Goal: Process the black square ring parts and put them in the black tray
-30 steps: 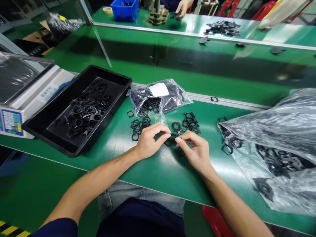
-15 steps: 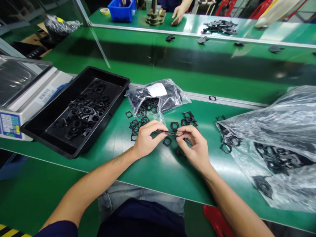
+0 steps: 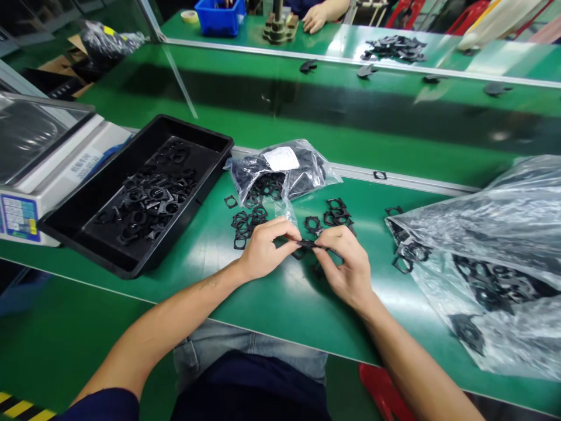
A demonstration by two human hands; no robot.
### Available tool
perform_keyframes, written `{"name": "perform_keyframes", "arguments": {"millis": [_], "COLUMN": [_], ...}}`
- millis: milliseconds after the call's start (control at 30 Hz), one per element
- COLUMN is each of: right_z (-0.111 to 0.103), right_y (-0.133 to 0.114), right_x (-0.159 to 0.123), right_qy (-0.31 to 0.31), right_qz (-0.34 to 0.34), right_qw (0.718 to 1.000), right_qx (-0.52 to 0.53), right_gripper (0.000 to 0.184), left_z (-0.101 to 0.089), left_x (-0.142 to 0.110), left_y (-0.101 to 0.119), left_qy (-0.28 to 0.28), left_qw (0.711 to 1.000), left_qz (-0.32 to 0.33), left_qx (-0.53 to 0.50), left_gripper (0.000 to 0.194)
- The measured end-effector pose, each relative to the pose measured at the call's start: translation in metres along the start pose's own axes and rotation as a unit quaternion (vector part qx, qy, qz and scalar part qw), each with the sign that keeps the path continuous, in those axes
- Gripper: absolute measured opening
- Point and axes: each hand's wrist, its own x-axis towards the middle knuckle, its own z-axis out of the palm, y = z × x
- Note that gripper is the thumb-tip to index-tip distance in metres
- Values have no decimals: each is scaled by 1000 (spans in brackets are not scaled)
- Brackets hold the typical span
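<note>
Now the right fingers (image 3: 336, 236), parted wider earlier, pinch the black part (image 3: 307, 244) the left fingers (image 3: 283, 228) grip.

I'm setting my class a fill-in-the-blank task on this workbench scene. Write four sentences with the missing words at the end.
1. The left hand and the right hand both grip a small part coloured ____.
2. The tray of loose parts stands on the person's ____ side.
3. The label on the plastic bag straight ahead is ____.
4. The bin on the far side is ____.

Missing words: black; left; white; blue.
</note>
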Motion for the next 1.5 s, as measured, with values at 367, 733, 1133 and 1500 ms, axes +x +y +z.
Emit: {"name": "perform_keyframes", "arguments": {"millis": [367,733,1133,1500], "right_z": [8,3,11,12], "right_y": [0,2,1,6], "right_x": [-1,4,-2,-2], "right_qy": [2,-5,61,49], "right_qz": [214,272,192,224], "right_qw": [958,921,964,947], "right_qx": [192,280,172,225], "right_gripper": [37,43,37,38], "left_z": [4,1,7,5], "left_x": [1,2,1,2], "left_y": [-14,-10,-7,-6], "left_qy": [-26,-88,-45,-50], "left_qw": [954,884,864,884], "left_qz": [-218,-335,-367,-331], "left_qx": [-205,-313,-341,-326], "left_gripper": [40,42,46,38]}}
